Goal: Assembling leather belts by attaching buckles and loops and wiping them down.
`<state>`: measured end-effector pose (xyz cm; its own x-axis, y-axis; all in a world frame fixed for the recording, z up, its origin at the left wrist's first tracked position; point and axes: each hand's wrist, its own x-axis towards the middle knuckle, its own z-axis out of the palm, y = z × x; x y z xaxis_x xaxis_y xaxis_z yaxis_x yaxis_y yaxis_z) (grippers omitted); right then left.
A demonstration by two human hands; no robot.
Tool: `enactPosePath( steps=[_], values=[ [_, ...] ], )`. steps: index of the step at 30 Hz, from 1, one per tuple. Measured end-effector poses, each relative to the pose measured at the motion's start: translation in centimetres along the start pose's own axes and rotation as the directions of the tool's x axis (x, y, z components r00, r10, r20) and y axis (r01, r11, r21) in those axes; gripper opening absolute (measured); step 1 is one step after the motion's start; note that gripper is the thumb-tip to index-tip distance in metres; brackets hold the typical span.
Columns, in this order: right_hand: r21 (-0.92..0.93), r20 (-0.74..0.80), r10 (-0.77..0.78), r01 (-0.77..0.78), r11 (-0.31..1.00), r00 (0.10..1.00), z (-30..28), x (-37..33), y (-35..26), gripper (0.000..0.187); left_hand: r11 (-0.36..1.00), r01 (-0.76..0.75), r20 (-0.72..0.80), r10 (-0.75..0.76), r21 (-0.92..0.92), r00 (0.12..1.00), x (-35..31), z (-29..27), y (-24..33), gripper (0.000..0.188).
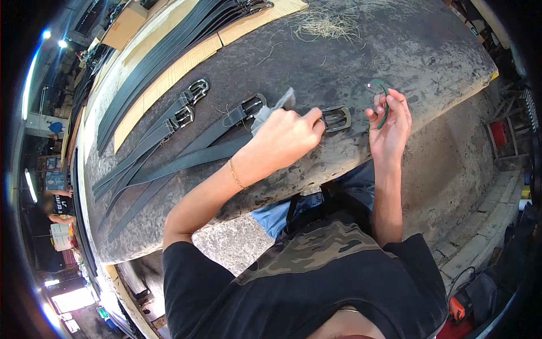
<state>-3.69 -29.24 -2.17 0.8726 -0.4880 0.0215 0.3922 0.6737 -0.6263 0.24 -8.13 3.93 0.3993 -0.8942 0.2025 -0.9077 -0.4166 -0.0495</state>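
Note:
My left hand (288,138) is closed on the end of a black leather belt (212,152), just beside its dark metal buckle (345,118). A crumpled grey cloth (262,118) pokes out from behind that hand; whether the fingers grip it too I cannot tell. Raised to the right of the buckle, my right hand (389,121) pinches a thin, curved, dark green tool (386,90), its exact kind unclear. Another belt buckle (254,105) lies left of the cloth, with loose thread ends at its strap. More buckled belts (183,116) lie farther left, their straps overlapping.
A dark, scuffed work surface (406,51) curves across in front of me. Many black straps (164,62) lie in a row on cardboard (169,93) at the far left. A tangle of cut threads (327,25) sits at the back. Another person (59,206) is at the left edge.

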Motion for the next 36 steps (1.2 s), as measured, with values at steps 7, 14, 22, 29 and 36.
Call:
enactPosePath(
  steps=[7, 14, 22, 29, 36],
  values=[
    [0.018, -0.02, 0.001, -0.001, 1.0, 1.0, 0.0, -0.1, -0.1, 0.011, 0.986, -0.096, 0.124, 0.08, 0.134, 0.989, 0.9, -0.5, 0.7, 0.011],
    [0.006, -0.018, 0.014, -0.014, 1.0, 1.0, 0.2, -0.3, -0.2, 0.011, 0.993, -0.061, 0.106, 0.05, 0.103, 0.993, 1.6, 0.2, 0.1, 0.013],
    [0.104, -0.098, 0.173, -0.163, 0.981, 0.98, 1.1, 0.0, -0.9, 0.015, 0.992, 0.031, 0.068, -0.039, 0.12, 0.997, 0.7, 1.2, 0.7, 0.014],
    [0.272, 0.04, 0.362, -0.359, 0.893, 0.931, 2.9, -0.2, 1.0, 0.014, 0.991, 0.104, -0.133, -0.115, -0.088, 0.984, -0.8, 1.7, 0.0, 0.018],
    [0.187, 0.039, 0.32, -0.321, 0.928, 0.947, 2.7, -0.2, 1.5, 0.014, 0.979, 0.097, -0.081, -0.113, -0.18, 0.99, -0.7, 0.9, 0.2, 0.017]
  ],
)
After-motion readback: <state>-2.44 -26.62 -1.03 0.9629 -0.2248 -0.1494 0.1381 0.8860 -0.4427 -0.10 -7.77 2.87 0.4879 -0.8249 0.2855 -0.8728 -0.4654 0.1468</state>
